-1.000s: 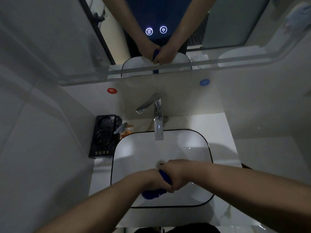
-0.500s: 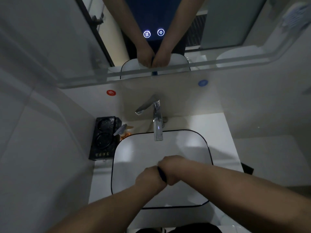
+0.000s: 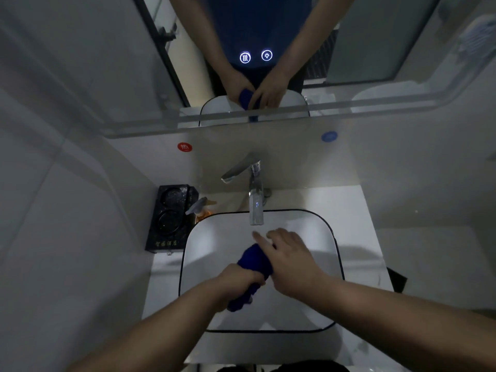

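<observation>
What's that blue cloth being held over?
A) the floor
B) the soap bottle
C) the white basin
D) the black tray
C: the left hand grips the blue cloth over the white basin, just in front of the faucet.

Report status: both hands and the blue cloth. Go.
Left hand grips the rolled blue cloth mid-length. Right hand open, fingers straight, at the cloth's upper end. Cloth held over the sink; tap just beyond, clear of the hands.
</observation>
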A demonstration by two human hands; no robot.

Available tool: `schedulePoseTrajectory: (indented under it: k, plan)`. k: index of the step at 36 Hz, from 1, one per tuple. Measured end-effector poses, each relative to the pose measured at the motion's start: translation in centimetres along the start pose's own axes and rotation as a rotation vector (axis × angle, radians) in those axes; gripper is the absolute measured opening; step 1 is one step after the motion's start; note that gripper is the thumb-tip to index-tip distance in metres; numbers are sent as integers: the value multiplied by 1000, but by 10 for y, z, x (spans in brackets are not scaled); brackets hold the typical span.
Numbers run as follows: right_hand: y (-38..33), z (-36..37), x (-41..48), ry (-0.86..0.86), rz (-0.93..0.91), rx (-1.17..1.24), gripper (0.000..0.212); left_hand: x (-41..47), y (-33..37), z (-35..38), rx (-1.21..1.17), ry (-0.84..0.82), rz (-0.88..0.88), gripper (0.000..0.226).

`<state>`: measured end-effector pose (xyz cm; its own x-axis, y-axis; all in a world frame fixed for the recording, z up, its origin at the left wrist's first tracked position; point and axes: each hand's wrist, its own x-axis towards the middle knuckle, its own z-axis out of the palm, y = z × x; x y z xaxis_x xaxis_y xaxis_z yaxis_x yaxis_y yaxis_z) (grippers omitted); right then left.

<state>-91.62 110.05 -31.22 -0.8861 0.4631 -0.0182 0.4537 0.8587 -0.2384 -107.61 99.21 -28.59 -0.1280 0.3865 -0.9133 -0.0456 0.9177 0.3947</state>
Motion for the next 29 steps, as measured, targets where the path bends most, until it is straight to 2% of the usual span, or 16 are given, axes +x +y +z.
schedulePoseTrajectory:
  k: [2, 4, 6, 8, 10, 11, 14, 17, 19, 21, 26, 29]
  plan:
    - [0, 6, -15, 43, 4, 39, 111, -8, 3, -6, -157, -149, -82, 52]
    - [-1, 12, -26, 4, 3, 63, 114, -17, 7, -8, -278, -337, -161, 48]
    - [-1, 10, -26, 16, -3, 111, 108, -24, 11, -4, -306, -461, -191, 45]
    - [-1, 1, -19, 69, -82, 170, 90, -27, 13, -2, -241, -491, -172, 44]
    - [-2, -12, -10, 70, -234, 164, 72, -29, 13, -6, -92, -469, -135, 45]
    - [-3, -18, -5, 28, -294, 140, 69, -30, 13, -9, -7, -455, -108, 46]
    - [-2, -41, 12, -169, -350, 127, 84, -32, 18, -19, 198, -412, 9, 44]
    - [1, -61, 28, -317, -373, 147, 87, -31, 23, -19, 347, -303, 180, 28]
    - [4, -67, 32, -369, -347, 170, 88, -28, 23, -15, 398, -249, 274, 18]
    - [3, -64, 29, -403, -313, 177, 83, -24, 21, -10, 444, -191, 306, 17]
    - [-13, -49, 22, -495, -155, 37, 57, -6, 10, 3, 798, 52, 249, 9]
    - [-23, -44, 26, -555, -89, -58, 43, 7, 6, 13, 916, 209, 232, 8]
